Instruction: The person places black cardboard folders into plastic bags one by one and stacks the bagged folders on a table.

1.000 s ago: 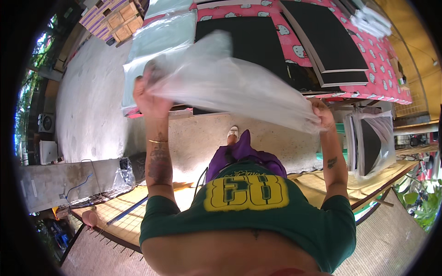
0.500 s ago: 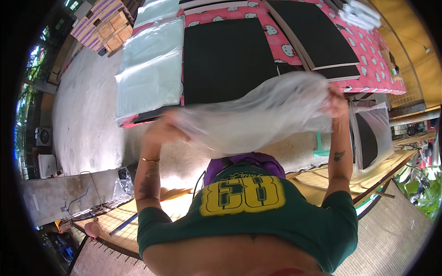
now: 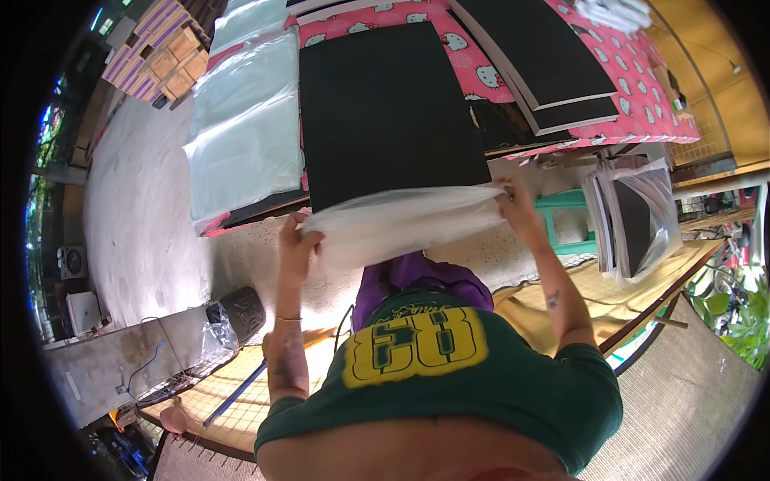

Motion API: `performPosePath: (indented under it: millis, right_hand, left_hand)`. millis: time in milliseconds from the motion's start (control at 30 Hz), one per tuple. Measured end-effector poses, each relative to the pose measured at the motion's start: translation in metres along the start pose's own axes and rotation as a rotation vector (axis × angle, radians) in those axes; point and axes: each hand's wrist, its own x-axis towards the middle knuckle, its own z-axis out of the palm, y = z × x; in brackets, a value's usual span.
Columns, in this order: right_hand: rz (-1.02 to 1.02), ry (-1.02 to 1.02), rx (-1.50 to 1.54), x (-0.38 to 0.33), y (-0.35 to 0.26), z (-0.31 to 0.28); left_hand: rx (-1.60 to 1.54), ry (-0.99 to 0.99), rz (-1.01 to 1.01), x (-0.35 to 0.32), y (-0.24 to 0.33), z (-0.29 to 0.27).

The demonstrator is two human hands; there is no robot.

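Observation:
A clear plastic bag [image 3: 401, 228] is stretched sideways between my two hands, in front of the table. My left hand [image 3: 298, 247] pinches its left end, fingers closed on the film. At the other end my right hand [image 3: 517, 207] grips the bag's right corner. The bag's far edge meets the near edge of a large black board [image 3: 389, 112], which lies flat and juts past the table's front edge. Whether the board's edge is inside the bag I cannot tell.
Clear plastic bags [image 3: 245, 128] lie along the left of the pink patterned table cover [image 3: 638, 96]. Black boards [image 3: 537, 56] are stacked at the right. Below stand a green stool [image 3: 565, 224] and bagged boards [image 3: 634, 220]. Boxes [image 3: 172, 60] are piled at the far left.
The billowing bag has come down and flattened against the black board's near edge. My hands have moved closer together, the right one inward and lower. Both still hold the bag.

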Motion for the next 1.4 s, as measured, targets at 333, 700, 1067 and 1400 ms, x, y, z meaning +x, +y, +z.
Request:
performPosePath:
  millis: [333, 700, 1067, 1400]
  right_hand:
    - [-0.285, 0.564, -0.274, 0.012, -0.014, 0.051]
    - [-0.652, 0.008, 0.824, -0.031, -0.23, -0.055]
    - [-0.602, -0.22, 1.382, 0.147, -0.311, -0.101]
    - [-0.094, -0.116, 1.4, 0.288, -0.137, 0.0]
  left_hand:
    - [0.647, 0.192, 0.012, 0.007, -0.003, 0.032]
    - [-0.482, -0.079, 0.201, 0.061, 0.183, -0.027]
    - [-0.985, -0.213, 0.186, 0.25, 0.235, 0.044]
    - [-0.802, 0.086, 0.0, 0.302, 0.052, -0.009]
